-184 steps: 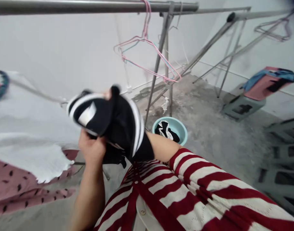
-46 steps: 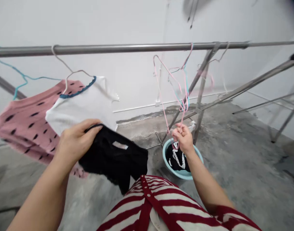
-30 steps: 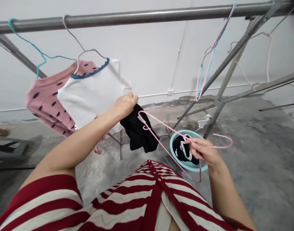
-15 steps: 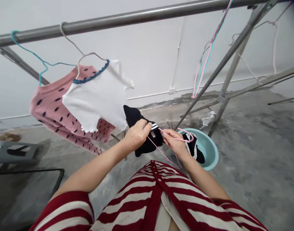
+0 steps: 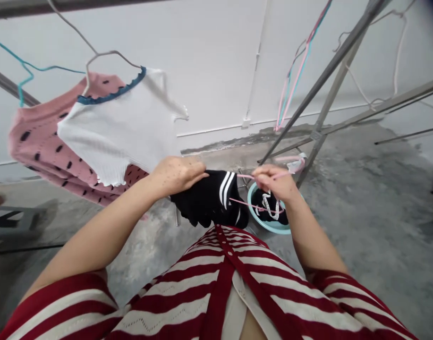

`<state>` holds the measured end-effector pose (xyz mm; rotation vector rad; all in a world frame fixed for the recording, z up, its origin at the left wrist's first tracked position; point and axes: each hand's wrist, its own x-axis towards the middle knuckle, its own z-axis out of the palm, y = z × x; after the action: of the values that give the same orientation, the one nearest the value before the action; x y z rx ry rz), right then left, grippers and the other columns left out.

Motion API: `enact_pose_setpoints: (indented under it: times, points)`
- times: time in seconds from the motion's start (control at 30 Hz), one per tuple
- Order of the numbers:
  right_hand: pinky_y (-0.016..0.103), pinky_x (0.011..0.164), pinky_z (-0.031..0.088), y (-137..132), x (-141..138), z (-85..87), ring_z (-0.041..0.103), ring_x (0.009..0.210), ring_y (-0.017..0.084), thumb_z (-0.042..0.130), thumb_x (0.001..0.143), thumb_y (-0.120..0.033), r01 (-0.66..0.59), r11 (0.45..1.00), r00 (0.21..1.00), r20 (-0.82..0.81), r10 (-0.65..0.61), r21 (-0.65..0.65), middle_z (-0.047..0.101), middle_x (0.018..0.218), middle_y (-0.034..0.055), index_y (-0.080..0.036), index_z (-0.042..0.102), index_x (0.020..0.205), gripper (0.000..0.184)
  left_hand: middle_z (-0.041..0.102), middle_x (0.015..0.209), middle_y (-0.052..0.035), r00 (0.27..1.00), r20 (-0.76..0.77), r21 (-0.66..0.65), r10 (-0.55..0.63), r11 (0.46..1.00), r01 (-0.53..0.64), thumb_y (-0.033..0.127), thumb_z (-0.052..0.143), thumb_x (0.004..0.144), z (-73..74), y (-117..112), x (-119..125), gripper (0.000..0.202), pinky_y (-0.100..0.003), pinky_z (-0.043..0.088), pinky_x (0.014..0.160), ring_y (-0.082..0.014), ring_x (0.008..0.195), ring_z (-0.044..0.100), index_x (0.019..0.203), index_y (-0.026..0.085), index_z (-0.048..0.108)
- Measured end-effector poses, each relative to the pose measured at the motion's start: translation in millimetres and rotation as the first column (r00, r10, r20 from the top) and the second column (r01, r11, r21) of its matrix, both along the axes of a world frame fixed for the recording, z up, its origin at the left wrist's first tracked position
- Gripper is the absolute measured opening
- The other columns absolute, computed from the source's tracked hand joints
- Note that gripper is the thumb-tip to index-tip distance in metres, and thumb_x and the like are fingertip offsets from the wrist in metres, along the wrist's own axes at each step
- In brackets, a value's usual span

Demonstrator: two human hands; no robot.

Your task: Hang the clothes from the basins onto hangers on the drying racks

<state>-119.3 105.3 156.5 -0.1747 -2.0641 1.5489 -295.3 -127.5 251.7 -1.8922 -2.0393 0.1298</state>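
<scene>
Here we go, a bare utility space set up for drying laundry! A steel drying rack [image 5: 318, 81] runs the scene, with a white top [image 5: 113, 123] and a pink spotted top [image 5: 28, 156] hanging from it and pink and blue hangers [image 5: 294, 80] dangling at its right. A teal basin [image 5: 253, 212] sits in front of it on the worn concrete floor [image 5: 365, 198], a white wall [image 5: 209, 71] behind it.

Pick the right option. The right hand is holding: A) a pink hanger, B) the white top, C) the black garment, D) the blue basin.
A. The right hand pinches the pink hanger, while the black garment is under the left hand.
</scene>
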Motion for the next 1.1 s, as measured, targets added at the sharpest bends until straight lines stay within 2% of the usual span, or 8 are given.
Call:
enact_pose_setpoints:
  times: [0.07,0.17,0.43,0.53,0.63,0.73,0.87,1.1]
  points:
    - [0.024,0.054,0.044,22,0,-8.9,0.054,0.056,0.011,0.067,0.070,-0.037,0.300,0.952,0.948,-0.093,-0.306,-0.065,0.062,0.070,0.0015,-0.018,0.063,0.082,0.023,0.065,0.074,-0.0027,0.997,0.026,0.050,0.078,0.996,-0.079,0.040,0.035,0.093,4.3,-1,-2,0.035,-0.022,0.037,0.057,-0.0128,0.068,0.059,0.081,0.019,0.062]
    - [0.022,0.051,0.041,42,8,-39.2,0.051,0.052,0.009,0.059,0.077,-0.039,0.627,0.735,0.719,-0.169,-0.674,-0.260,0.059,0.069,0.0012,-0.018,0.055,0.079,0.022,0.069,0.083,-0.0026,0.981,0.078,0.140,0.175,0.973,-0.185,0.042,0.036,0.092,17.9,-11,-2,0.035,-0.024,0.040,0.062,-0.0150,0.077,0.063,0.088,0.021,0.063]
    - [0.021,0.049,0.043,2,6,-136.4,0.052,0.052,0.009,0.047,0.080,-0.044,0.537,0.545,0.752,0.074,-0.655,-0.644,0.057,0.072,-0.0017,-0.021,0.046,0.086,0.024,0.067,0.073,0.0010,0.989,-0.028,0.272,0.146,0.953,-0.133,0.040,0.041,0.092,49.5,-53,18,0.030,-0.021,0.038,0.056,-0.0103,0.065,0.060,0.085,0.020,0.064]
    - [0.025,0.058,0.048,-27,-19,-148.4,0.060,0.069,0.013,0.057,0.075,-0.045,0.335,0.772,0.933,0.076,-0.352,-0.541,0.061,0.085,0.0027,-0.021,0.048,0.097,0.034,0.066,0.072,0.0031,0.988,0.008,0.328,0.155,0.933,-0.149,0.037,0.047,0.090,56.7,-64,29,0.023,-0.019,0.038,0.058,-0.0092,0.066,0.059,0.087,0.021,0.063]
    - [0.031,0.081,0.048,-59,-57,-149.9,0.059,0.096,0.018,0.071,0.063,-0.034,-0.044,0.984,0.994,0.091,0.060,-0.171,0.062,0.104,0.0073,-0.019,0.056,0.102,0.044,0.064,0.071,0.0029,0.984,0.072,0.344,0.166,0.921,-0.181,0.039,0.047,0.090,64.9,-72,40,0.025,-0.019,0.038,0.059,-0.0093,0.066,0.059,0.086,0.020,0.063]
    - [0.033,0.081,0.047,-70,-98,-146.3,0.059,0.085,0.018,0.060,0.070,-0.031,-0.156,0.988,0.977,0.153,0.151,0.020,0.065,0.088,0.0053,-0.016,0.062,0.084,0.020,0.062,0.068,0.0035,0.975,0.131,0.364,0.181,0.906,-0.217,0.042,0.047,0.089,69.6,-88,41,0.029,-0.020,0.037,0.057,-0.0086,0.062,0.057,0.083,0.020,0.065]
    - [0.036,0.083,0.045,-35,-133,-127.0,0.057,0.086,0.020,0.046,0.075,-0.029,0.020,1.000,0.991,0.131,-0.023,0.019,0.064,0.089,0.0062,-0.015,0.061,0.088,0.024,0.065,0.067,0.0039,0.978,0.091,0.389,0.187,0.897,-0.208,0.047,0.048,0.087,60.4,-133,17,0.032,-0.021,0.038,0.056,-0.0100,0.058,0.056,0.083,0.022,0.067]
    - [0.032,0.079,0.043,20,-151,-39.8,0.059,0.084,0.021,0.049,0.076,-0.025,0.176,0.897,0.984,-0.043,-0.173,0.406,0.067,0.089,0.0046,-0.019,0.065,0.091,0.023,0.062,0.066,-0.0024,0.869,-0.218,0.382,0.445,0.858,-0.344,0.043,0.043,0.090,25.4,-189,-5,0.033,-0.026,0.028,0.048,-0.0165,0.057,0.050,0.097,0.021,0.067]
